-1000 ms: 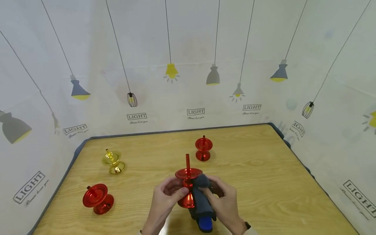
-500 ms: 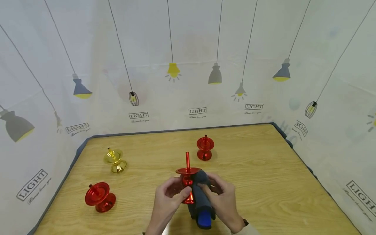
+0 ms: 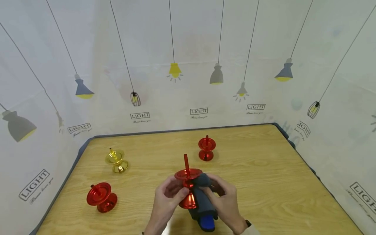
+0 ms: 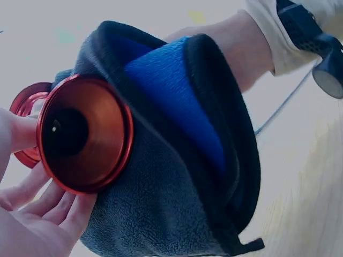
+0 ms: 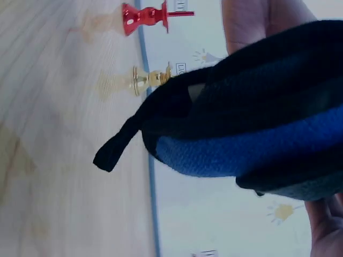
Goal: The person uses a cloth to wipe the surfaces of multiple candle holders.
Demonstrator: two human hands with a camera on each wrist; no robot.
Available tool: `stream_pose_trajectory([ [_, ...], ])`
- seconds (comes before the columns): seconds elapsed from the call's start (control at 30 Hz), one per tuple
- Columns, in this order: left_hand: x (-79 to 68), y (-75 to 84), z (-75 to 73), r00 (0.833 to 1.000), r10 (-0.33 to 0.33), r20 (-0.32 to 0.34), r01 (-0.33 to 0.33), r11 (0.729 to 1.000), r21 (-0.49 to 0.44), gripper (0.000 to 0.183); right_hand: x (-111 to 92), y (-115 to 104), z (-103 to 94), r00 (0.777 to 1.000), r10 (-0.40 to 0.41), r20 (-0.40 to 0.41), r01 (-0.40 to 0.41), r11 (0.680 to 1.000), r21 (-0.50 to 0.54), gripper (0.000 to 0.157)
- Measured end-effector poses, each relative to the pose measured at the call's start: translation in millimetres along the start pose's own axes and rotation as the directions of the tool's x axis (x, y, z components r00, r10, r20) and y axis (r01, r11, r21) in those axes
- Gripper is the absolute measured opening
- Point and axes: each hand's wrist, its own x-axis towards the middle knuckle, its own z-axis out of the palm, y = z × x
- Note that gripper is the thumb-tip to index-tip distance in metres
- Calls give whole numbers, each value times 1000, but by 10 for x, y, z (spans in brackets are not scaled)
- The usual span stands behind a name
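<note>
My left hand (image 3: 168,198) grips a shiny red candle holder (image 3: 188,199) by its waist, thumb in front and fingers behind. Its spike points up and leans slightly left, with the dish below the spike and a flared base underneath. In the left wrist view the hollow underside of the base (image 4: 102,144) faces the camera. My right hand (image 3: 224,197) holds a folded dark grey cloth (image 3: 203,199) with a blue inner side (image 3: 207,222) against the holder's right side. Thick folds of the cloth (image 5: 257,139) cover most of the right fingers in the right wrist view.
Another red candle holder (image 3: 206,153) stands farther back on the wooden table (image 3: 264,176). At left are a gold candle holder (image 3: 119,166) and a third red one (image 3: 107,203). A white curtain (image 3: 194,42) printed with lamps surrounds the table's back and sides.
The red candle holder dipped and tilted its dish edge-on, then came back up with its base swung slightly right. The cloth stays pressed to it, and the hands barely shift.
</note>
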Motion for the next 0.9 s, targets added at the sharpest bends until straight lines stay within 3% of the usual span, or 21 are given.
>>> stream_pose_trajectory([
  [0.17,8,-56,-4,998,-15,55,18,999,-42,29,-18,52,-23,998,66,-8,-65,993,95,33],
  [0.3,17,-88,33,999,-44,15,44,998,-39,30,-22,74,-8,995,90,-43,-87,993,74,32],
  [0.5,53,-71,115,995,18,-94,-12,998,57,31,15,44,44,994,34,-106,-43,995,-87,35],
  [0.7,126,-62,138,986,110,-122,-95,987,128,22,86,-8,70,994,-56,-89,31,967,-254,39],
  [0.8,157,-75,107,990,84,-113,-72,991,109,21,101,14,75,997,-9,-76,-6,980,-197,36],
  [0.9,183,-92,64,996,42,-83,-37,998,52,23,109,65,73,991,117,-60,-122,989,-80,30],
])
